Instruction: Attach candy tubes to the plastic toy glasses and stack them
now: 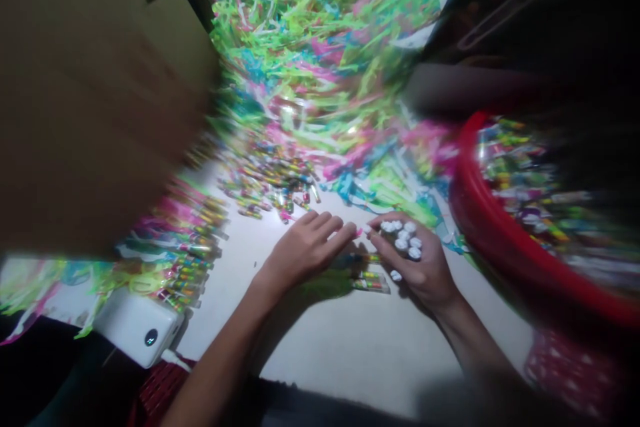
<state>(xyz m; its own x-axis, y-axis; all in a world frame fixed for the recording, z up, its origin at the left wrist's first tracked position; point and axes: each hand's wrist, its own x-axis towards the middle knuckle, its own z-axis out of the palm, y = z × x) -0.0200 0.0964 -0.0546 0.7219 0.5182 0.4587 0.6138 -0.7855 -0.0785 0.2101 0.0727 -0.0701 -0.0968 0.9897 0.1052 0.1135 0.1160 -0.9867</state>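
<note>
Red tub [471, 210] — near right hand [429, 270]

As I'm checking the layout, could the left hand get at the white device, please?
Probably yes: nothing tall appears to stand between the left hand and the white device.

My left arm [225, 337] slants up and to the right, bare, and its wrist [267, 285] is nearly straight. My left hand [313, 238] shows its back, with the fingers bent side by side and the forefinger [343, 240] pointing to the right; the thumb is hidden below. My right arm [477, 343], also bare, slants up and to the left. My right hand [429, 268] is curled, half turned upward, its thumb [399, 255] and forefinger brought together at the tips. The two hands are very near; whether they touch, I cannot tell
</note>
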